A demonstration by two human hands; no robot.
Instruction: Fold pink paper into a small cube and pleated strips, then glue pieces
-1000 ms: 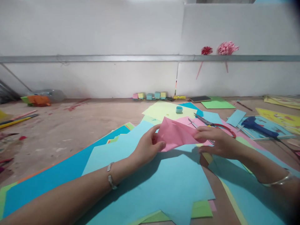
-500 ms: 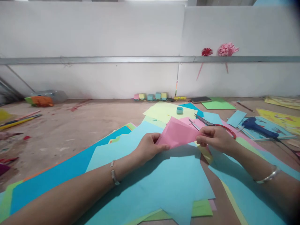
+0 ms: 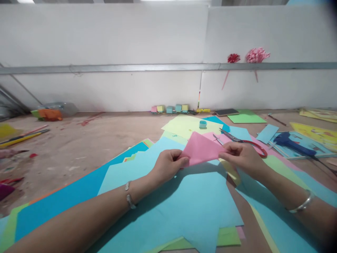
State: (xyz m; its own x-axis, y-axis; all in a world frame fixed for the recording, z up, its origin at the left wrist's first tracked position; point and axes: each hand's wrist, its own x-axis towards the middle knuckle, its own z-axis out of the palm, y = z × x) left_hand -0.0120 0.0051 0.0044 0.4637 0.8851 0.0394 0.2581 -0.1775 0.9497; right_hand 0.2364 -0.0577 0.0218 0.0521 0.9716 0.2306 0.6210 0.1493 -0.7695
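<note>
A folded piece of pink paper (image 3: 201, 150) is held up between my two hands, tilted, above light blue sheets (image 3: 195, 200). My left hand (image 3: 170, 164) pinches its left corner between thumb and fingers. At the right corner, my right hand (image 3: 240, 156) grips it the same way. Just behind my right hand lie scissors (image 3: 254, 143) with red handles, their blades pointing left. A small blue paper cube (image 3: 202, 124) rests on a pale yellow sheet (image 3: 181, 123) beyond the pink paper.
To the right are a blue glue gun (image 3: 292, 144) with its cord and a picture card (image 3: 326, 151). Several small paper cubes (image 3: 170, 109) line the wall. A phone-like dark slab (image 3: 226, 112) and a green sheet (image 3: 247, 117) lie at the back. Pencils (image 3: 23, 138) are at far left.
My left thumb has shifted from along the paper's lower edge onto its left corner. The pink paper stays in both hands, and the view has moved slightly.
</note>
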